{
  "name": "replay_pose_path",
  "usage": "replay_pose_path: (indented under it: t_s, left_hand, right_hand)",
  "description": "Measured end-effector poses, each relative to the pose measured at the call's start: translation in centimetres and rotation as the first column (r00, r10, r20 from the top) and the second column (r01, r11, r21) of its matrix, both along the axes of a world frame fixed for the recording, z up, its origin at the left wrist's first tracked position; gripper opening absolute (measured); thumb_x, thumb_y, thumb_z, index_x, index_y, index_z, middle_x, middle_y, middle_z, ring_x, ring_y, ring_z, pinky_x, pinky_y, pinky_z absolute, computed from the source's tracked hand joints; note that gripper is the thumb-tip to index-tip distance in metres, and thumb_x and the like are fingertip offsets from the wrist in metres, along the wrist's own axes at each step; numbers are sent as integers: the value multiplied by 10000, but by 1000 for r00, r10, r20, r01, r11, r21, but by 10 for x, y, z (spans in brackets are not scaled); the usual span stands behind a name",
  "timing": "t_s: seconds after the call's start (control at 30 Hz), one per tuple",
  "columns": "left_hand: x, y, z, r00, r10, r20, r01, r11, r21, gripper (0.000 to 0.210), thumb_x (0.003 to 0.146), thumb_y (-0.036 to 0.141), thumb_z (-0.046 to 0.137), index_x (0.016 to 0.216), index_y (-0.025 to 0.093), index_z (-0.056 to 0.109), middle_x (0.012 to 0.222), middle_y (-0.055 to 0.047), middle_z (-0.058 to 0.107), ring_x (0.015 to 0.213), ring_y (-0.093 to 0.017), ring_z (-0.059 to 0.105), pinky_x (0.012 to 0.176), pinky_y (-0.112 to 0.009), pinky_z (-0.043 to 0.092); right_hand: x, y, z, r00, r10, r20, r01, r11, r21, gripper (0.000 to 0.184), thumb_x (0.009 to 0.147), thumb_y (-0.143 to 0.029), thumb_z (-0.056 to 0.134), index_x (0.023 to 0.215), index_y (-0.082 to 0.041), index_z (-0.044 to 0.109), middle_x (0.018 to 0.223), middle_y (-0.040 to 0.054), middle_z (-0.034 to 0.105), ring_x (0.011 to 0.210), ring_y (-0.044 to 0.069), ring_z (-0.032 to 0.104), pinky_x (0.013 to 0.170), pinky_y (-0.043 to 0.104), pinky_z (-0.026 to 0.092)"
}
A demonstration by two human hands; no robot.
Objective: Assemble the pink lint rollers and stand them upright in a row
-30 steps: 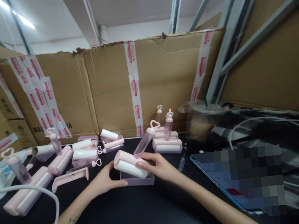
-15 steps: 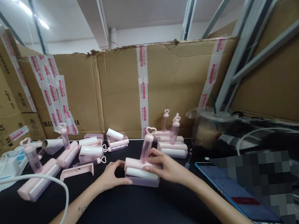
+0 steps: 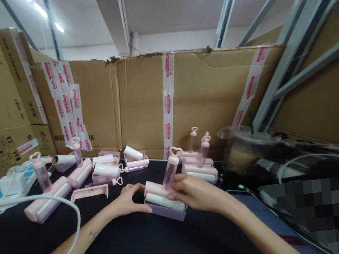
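Both hands grip a pink lint roller [image 3: 164, 199] on the black tabletop [image 3: 134, 245]. The left hand [image 3: 125, 200] has fingers clamped on its end; the right hand [image 3: 195, 193] has fingers closed over the other, beside the upright clear handle [image 3: 171, 169].

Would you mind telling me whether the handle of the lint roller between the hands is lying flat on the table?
No, the clear pink handle stands tilted upward from the lint roller held by both hands.

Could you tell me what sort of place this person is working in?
Probably a small packing or assembly workshop. Taped cardboard boxes wall in a black worktable, many identical pink lint rollers lie about it, and both hands, left hand and right hand, are on one roller.
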State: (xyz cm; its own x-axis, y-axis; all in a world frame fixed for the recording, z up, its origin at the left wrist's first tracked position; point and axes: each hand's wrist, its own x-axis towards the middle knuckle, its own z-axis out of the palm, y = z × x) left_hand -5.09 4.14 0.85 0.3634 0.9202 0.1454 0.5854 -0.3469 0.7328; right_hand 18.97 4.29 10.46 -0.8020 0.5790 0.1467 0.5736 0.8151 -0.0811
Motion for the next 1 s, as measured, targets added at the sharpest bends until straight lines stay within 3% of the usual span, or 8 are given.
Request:
replay_pose_path:
  t_s: [0.3,0.53,0.63,0.7,0.77,0.9,1.0]
  left_hand:
    - [0,2,2,999,-35,29,36,999,-34,655,516,535,735,1078,237,578,1069,-47,583,1090,-273,447,947,-376,322]
    - [-1,1,0,991,-74,110,76,997,-19,617,546,469,749,1086,241,558,1083,-40,594,1039,-234,505,942,-362,324]
    - [0,-1,1,998,-32,56,34,999,-22,612,550,491,736,1077,244,547,1084,-43,587,1069,-254,473,943,-384,320]
    - [1,-2,1,999,-31,24,31,999,-10,609,565,501,721,1084,243,534,1074,-47,587,1075,-262,465,943,-399,318]
    - [2,-1,-1,1000,-22,6,22,1000,-7,626,580,506,709,1114,246,510,1096,-53,581,1087,-263,459,948,-401,316]
    - [5,7,-10,997,21,74,-21,1000,1,777,560,498,725,1209,205,413,1159,-97,562,1108,-260,466,965,-389,309]
    - [6,10,-14,995,50,81,-51,999,12,841,531,504,738,1221,182,381,1162,-109,569,1124,-269,462,984,-400,284]
  right_hand:
    - [-2,-3,8,996,25,82,-28,999,37,283,877,-302,468,752,-134,659,777,70,594,683,157,565,599,239,380]
    - [-11,-5,-19,998,-32,52,30,998,52,239,820,-297,546,663,-154,656,728,78,581,676,195,556,626,286,393]
    - [-4,-9,-27,992,-116,-45,118,992,52,261,820,-395,541,840,-170,671,836,91,581,769,218,560,687,304,409]
    - [-1,-11,-27,971,-167,-168,170,985,4,424,776,-502,563,1046,-177,608,920,89,579,820,223,561,717,307,419]
    - [-3,-9,-24,926,-199,-320,191,980,-58,538,748,-544,572,1134,-170,538,946,78,592,829,212,567,720,295,426]
    - [-13,21,-6,891,-230,-392,176,970,-169,276,830,-406,522,898,-151,606,733,13,630,661,144,578,602,232,423]
    - [-11,62,13,863,-310,-398,276,951,-143,248,838,-341,525,901,-113,602,722,25,622,649,149,575,586,245,431]
